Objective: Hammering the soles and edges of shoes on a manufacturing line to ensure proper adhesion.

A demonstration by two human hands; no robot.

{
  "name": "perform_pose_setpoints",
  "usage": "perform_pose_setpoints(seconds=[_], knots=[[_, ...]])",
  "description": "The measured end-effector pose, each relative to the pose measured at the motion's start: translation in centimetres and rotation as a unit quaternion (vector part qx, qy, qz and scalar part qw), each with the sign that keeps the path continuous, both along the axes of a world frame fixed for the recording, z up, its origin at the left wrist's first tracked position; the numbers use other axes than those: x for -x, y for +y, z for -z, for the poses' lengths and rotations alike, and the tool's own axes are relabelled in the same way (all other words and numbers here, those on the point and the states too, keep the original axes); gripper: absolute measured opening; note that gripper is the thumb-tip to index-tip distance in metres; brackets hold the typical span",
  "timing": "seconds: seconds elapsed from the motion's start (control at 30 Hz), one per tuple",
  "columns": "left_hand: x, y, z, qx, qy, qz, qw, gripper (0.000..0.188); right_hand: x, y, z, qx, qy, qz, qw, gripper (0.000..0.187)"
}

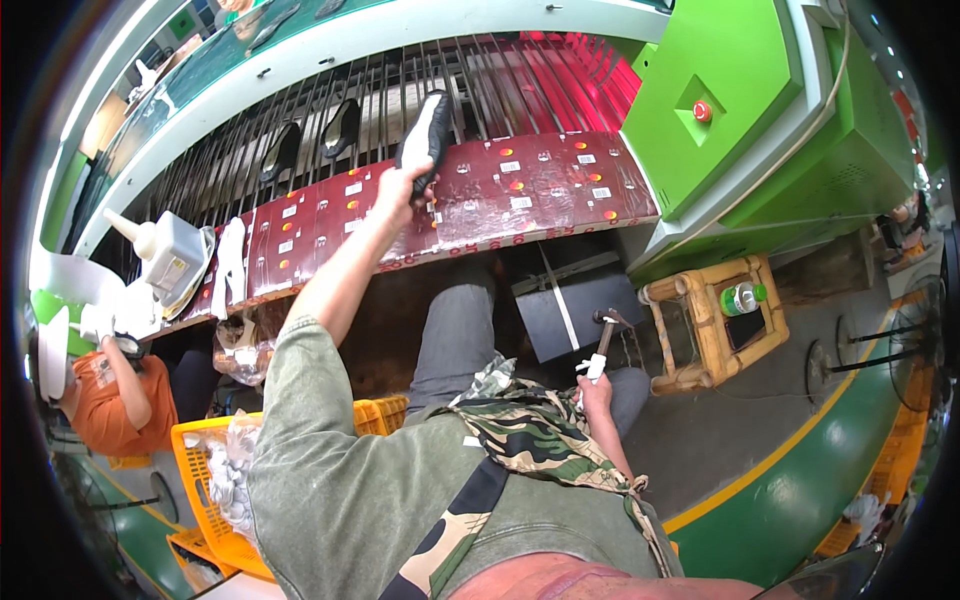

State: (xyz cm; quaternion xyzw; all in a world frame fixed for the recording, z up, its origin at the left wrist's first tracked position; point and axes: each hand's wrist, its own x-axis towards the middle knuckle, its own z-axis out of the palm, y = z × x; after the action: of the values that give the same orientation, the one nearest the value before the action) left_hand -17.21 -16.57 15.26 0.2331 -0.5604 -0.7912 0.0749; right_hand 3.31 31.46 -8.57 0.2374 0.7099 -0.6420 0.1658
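Note:
My left hand [398, 192] is stretched forward over the maroon-covered ledge, its fingers closed round one end of a black shoe [424, 130]. The shoe's white underside faces up, and its far end reaches over the metal rods. Low beside my right knee, my right hand [594, 393] grips a hammer [604, 342] by its white-wrapped handle, head upward. Two more black shoes with pale undersides, one farther left [281, 152] and one nearer the held shoe [341, 128], lie on the rods.
A green machine [705, 120] with a red button borders the rods [490, 85] on the right. Below it stand a bamboo stool [700, 325] holding a bottle [743, 298] and a dark strapped box [545, 295]. At left are a squeeze bottle [175, 250], an orange crate [200, 480] and a co-worker [115, 400].

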Motion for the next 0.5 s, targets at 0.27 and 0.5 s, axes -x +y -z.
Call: perform_pose_setpoints(seconds=[0.27,0.5], knots=[[10.7,-7.1,2.0,0.039,-0.044,-0.043,0.997,0.028,0.0,-0.3,-1.1,-0.023,-0.005,0.000,1.000,0.016],[15.2,-9.1,4.7,0.090,-0.078,-0.113,0.986,0.033,-0.2,-0.5,-0.2,-0.043,-0.008,0.004,0.999,0.015]])
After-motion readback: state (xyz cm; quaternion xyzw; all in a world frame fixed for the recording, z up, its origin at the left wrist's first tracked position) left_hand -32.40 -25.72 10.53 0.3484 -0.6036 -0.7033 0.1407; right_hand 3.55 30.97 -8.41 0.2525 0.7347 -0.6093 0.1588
